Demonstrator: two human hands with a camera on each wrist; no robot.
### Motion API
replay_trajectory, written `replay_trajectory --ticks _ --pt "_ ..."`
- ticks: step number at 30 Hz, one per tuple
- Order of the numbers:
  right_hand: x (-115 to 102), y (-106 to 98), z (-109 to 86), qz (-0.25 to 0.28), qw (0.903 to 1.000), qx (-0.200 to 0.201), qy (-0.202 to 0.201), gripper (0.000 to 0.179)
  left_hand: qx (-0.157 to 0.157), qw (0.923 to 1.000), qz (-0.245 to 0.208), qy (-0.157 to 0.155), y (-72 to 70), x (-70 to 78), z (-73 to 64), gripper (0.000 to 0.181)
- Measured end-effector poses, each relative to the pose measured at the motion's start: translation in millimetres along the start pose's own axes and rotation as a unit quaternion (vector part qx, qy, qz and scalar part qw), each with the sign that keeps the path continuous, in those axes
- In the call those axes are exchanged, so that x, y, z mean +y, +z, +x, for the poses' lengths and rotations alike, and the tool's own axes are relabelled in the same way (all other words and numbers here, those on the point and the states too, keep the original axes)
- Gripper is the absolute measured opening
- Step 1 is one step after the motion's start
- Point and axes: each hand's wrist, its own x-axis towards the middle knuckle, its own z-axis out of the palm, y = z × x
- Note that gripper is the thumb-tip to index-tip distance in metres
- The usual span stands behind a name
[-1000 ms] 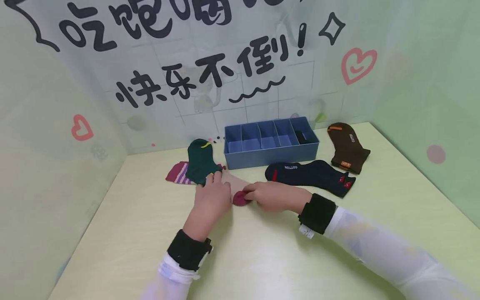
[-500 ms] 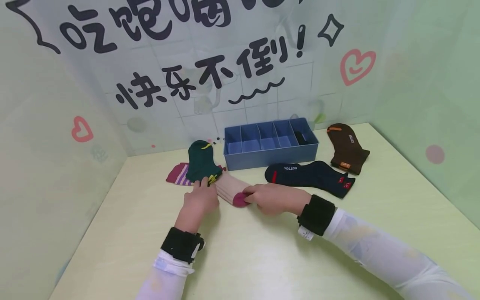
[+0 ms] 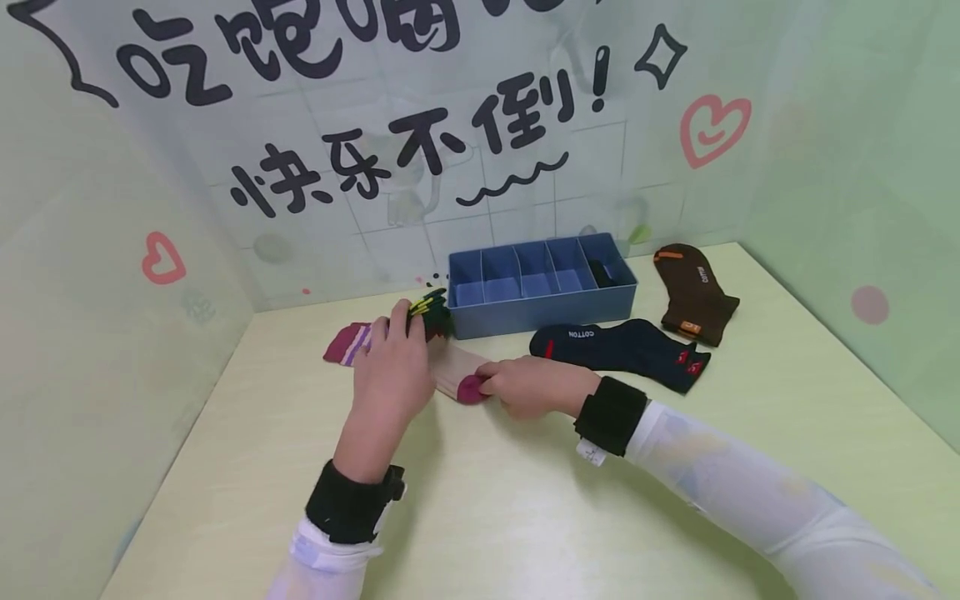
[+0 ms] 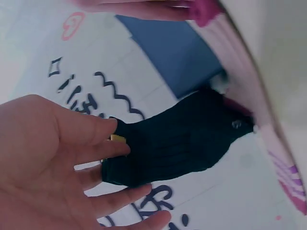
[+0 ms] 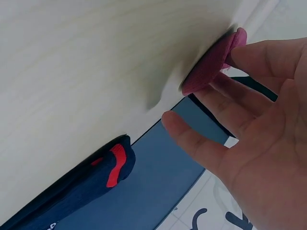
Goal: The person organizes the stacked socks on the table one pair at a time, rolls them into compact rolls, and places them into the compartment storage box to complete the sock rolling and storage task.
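My left hand (image 3: 393,362) pinches a dark green sock (image 4: 177,143) by its cuff, thumb on one side and fingers on the other. The cuff, with yellow marks, is raised in the head view, while most of the sock is hidden behind the hand there. With thumb and fingers, my right hand (image 3: 528,385) pinches the magenta toe of a pale pink sock (image 3: 453,367), which lies flat on the table. In the right wrist view only that magenta toe (image 5: 211,67) shows well. A magenta and purple striped sock (image 3: 347,343) lies partly under the left hand.
Behind the hands stands a blue divided box (image 3: 540,312) with a dark item in its rightmost compartment. A navy sock (image 3: 615,346) lies in front of it, and a brown sock (image 3: 693,292) to its right. A printed wall backs the table (image 3: 510,517).
My left hand let go of the pink sock, moved left, took the green sock by the cuff and raised it. My right hand stayed on the pink toe, which shifted slightly left.
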Motion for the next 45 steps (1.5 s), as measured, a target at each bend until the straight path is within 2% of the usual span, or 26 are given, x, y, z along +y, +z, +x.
replay_trajectory --ticks 4,6,8,10,12,14,16,18,21,24,25,27,30,32,34,35,36,38,39,40,42,43,44,45 --pt "-0.7 -0.1 -1.2 -0.008 0.9999 -0.010 0.009 0.043 0.075 0.9965 -0.026 0.026 -16.5 8.9 -11.4 0.048" --pt "-2.1 -4.8 -6.3 0.011 0.9998 -0.003 0.013 0.047 0.120 0.9906 -0.047 0.046 -22.2 12.6 -16.9 0.039" --pt "-4.7 -14.9 -15.1 0.050 0.9977 0.028 0.036 0.050 0.165 0.9811 -0.071 0.070 -26.4 16.3 -21.7 0.029" --pt "-8.3 -30.2 -27.7 0.110 0.9879 0.075 0.079 0.058 0.203 0.9686 -0.105 0.099 -29.4 20.0 -25.5 0.019" --pt "-12.1 -46.8 -43.5 0.171 0.9697 0.127 0.121 0.069 0.218 0.9576 -0.139 0.128 -31.5 24.1 -28.6 0.016" --pt "-14.6 -58.8 -59.5 0.212 0.9523 0.170 0.140 0.080 0.213 0.9503 -0.165 0.156 -32.8 28.8 -30.6 0.021" --pt "-15.9 -65.4 -74.4 0.218 0.9471 0.199 0.125 0.087 0.192 0.9454 -0.195 0.176 -33.4 35.0 -32.7 0.028" --pt "-16.7 -67.8 -87.3 0.195 0.9477 0.230 0.105 0.087 0.169 0.9427 -0.213 0.194 -32.6 42.0 -34.2 0.037" --pt "-17.2 -68.6 -100.7 0.158 0.9456 0.275 0.072 0.075 0.148 0.9359 -0.234 0.217 -29.3 50.1 -35.8 0.041" --pt "-17.9 -68.9 -109.8 0.103 0.9445 0.307 0.057 0.048 0.145 0.9271 -0.248 0.241 -23.9 53.8 -35.5 0.039" --pt "-17.9 -69.1 -111.9 0.085 0.9444 0.313 0.053 0.038 0.134 0.9270 -0.255 0.240 -22.6 54.4 -35.0 0.041" --pt "-18.3 -69.2 -115.5 0.038 0.9423 0.328 0.053 0.023 0.088 0.9319 -0.275 0.219 -20.0 54.6 -33.3 0.047" --pt "-18.5 -69.5 -119.8 -0.021 0.9314 0.362 0.037 0.019 -0.011 0.9474 -0.272 0.169 -15.9 52.7 -27.5 0.052" --pt "-20.3 -69.6 -121.1 -0.049 0.9209 0.387 0.004 0.019 -0.063 0.9518 -0.259 0.151 -10.3 48.4 -23.1 0.043" --pt "-22.6 -70.5 -122.7 -0.074 0.9075 0.411 -0.041 0.020 -0.087 0.9514 -0.255 0.149 -5.7 44.7 -19.9 0.032" --pt "-23.9 -71.2 -123.7 -0.083 0.9015 0.420 -0.065 0.021 -0.096 0.9474 -0.267 0.148 -4.3 43.3 -19.1 0.028" --pt "-25.6 -72.2 -125.0 -0.087 0.8961 0.426 -0.090 0.022 -0.101 0.9402 -0.289 0.148 -3.0 42.1 -18.4 0.027" --pt "-29.1 -74.9 -128.0 -0.095 0.8870 0.432 -0.133 0.024 -0.089 0.9244 -0.340 0.149 -1.5 40.6 -18.3 0.034" --pt "-30.7 -76.4 -129.9 -0.102 0.8836 0.432 -0.150 0.025 -0.072 0.9147 -0.368 0.151 -0.7 40.3 -18.4 0.038" --pt "-32.1 -77.6 -131.7 -0.110 0.8809 0.430 -0.164 0.027 -0.048 0.9043 -0.392 0.161 1.0 40.3 -17.7 0.040" --pt "-33.0 -77.8 -134.5 -0.125 0.8767 0.427 -0.184 0.030 0.016 0.8866 -0.414 0.206 6.8 40.7 -14.8 0.035" --pt "-32.5 -76.2 -134.9 -0.134 0.8759 0.423 -0.189 0.032 0.048 0.8845 -0.403 0.230 10.9 40.7 -13.0 0.034" --pt "-31.1 -73.3 -134.5 -0.146 0.8760 0.418 -0.192 0.033 0.073 0.8865 -0.384 0.248 15.3 40.6 -11.1 0.037" --pt "-29.1 -69.0 -133.0 -0.156 0.8775 0.411 -0.193 0.033 0.093 0.8923 -0.354 0.264 20.8 40.1 -8.9 0.040"
